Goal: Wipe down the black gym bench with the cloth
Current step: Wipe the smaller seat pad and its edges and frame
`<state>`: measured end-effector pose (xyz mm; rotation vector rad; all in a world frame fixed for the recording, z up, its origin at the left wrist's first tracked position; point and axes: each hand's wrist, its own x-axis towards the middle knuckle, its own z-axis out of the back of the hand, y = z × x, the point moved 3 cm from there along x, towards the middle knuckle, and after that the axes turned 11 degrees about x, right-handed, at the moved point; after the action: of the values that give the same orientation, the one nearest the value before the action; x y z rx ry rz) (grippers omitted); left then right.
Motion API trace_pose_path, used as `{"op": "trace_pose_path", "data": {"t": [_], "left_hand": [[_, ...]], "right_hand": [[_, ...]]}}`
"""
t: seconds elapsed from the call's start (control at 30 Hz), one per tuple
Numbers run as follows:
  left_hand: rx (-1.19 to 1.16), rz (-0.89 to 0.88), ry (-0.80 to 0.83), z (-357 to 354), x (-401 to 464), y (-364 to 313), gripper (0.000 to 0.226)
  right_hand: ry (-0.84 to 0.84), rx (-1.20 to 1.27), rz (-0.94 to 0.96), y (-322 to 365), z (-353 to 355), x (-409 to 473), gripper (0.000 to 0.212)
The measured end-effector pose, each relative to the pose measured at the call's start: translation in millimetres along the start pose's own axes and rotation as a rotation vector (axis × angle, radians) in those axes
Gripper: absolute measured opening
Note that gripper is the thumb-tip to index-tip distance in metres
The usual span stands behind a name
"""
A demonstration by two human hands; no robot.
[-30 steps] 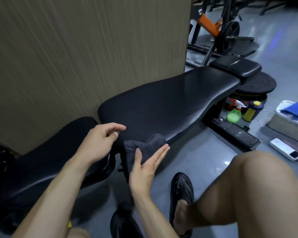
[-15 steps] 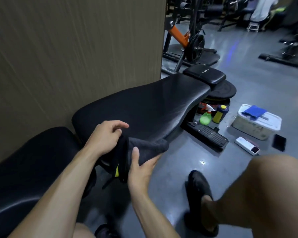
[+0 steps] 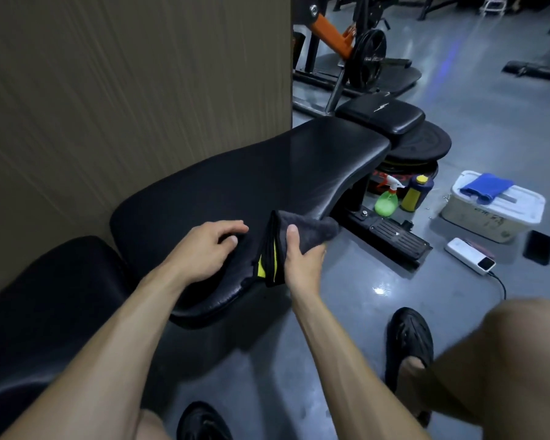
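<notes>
Gripping the folded dark cloth point(image 3: 302, 235) at mid-frame, the right hand point(image 3: 302, 265) pinches it against the bench point(image 3: 251, 185) edge; the left hand point(image 3: 204, 252) rests loosely curled on the pad. Soft, light and floppy, the cloth probably handles best bunched in the palm.

both forearms are bare, no sleeves or wrist wear showing. the left hand point(image 3: 204, 252) and right hand point(image 3: 302, 262) wear no gloves. black perforated clog-style shoes point(image 3: 408, 341) cover sockless feet, knees bare.
</notes>
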<state>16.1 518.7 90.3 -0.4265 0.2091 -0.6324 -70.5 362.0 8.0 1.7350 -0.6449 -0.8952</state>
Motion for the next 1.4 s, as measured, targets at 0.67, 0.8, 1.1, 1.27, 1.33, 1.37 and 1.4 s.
{"op": "trace_pose_path", "data": {"t": [0.67,0.8,1.1,1.27,1.33,1.37,1.4], "left_hand": [[0.203,0.068,-0.231,-15.8,1.0,-24.4,0.048],[0.125,0.004,-0.266,-18.7,33.0,-30.3,0.045],[0.159,-0.2,-0.238,-26.1,149.5,-55.9,0.044],[0.235,-0.238,-0.181,-52.8,183.5,-55.2,0.039],[0.21,-0.22,-0.184,-57.2,183.7,-51.5,0.041],[0.201,-0.215,-0.186,-58.6,183.4,-50.3,0.041],[0.204,-0.213,-0.192,-59.5,183.0,-50.2,0.042]], "right_hand": [[0.206,-0.123,-0.165,3.9,4.9,-11.9,0.094],[0.116,-0.096,-0.139,24.1,10.9,80.2,0.091],[0.106,0.102,0.11,7.2,13.2,55.9,0.083],[0.057,0.027,-0.031,31.1,16.3,166.2,0.076],[0.011,-0.006,-0.105,44.3,19.9,213.1,0.079],[0.004,-0.007,-0.092,48.4,21.2,219.6,0.082],[0.017,-0.009,-0.049,49.8,22.3,214.1,0.082]]}}
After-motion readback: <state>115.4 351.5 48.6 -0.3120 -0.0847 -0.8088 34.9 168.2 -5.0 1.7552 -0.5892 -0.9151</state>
